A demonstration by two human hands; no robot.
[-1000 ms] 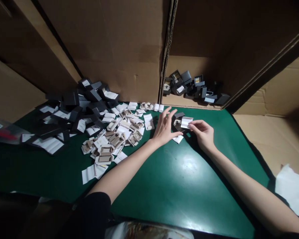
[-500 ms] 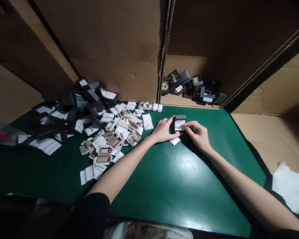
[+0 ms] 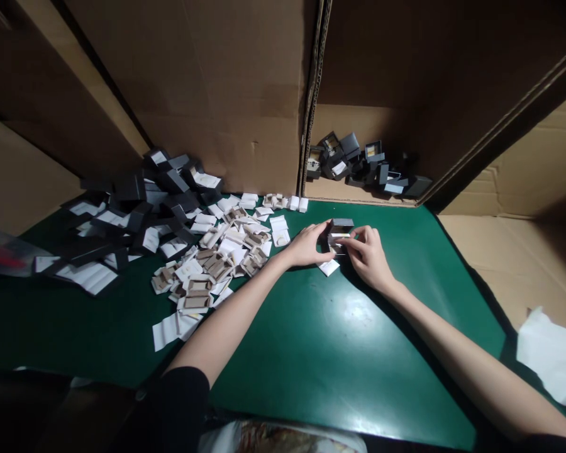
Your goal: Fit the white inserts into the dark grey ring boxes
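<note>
A small black box (image 3: 340, 228) with its lid raised sits between both hands on the green table (image 3: 339, 352). My left hand (image 3: 306, 246) curls round the box's left side and grips it. My right hand (image 3: 366, 253) is closed at the box's front, fingertips pressing a white insert into the opening. One loose white insert (image 3: 329, 268) lies on the table just below the box.
A heap of white and tan inserts (image 3: 217, 255) lies left of the hands, with a pile of black boxes (image 3: 136, 201) behind it. More black boxes (image 3: 358, 165) sit in an open carton at the back. Cardboard walls surround the table; white paper (image 3: 554, 355) lies at the right.
My left hand has gone from spread fingers to gripping the box. My right hand brought the white insert from beside the box into its opening, and both hands drew closer together.
</note>
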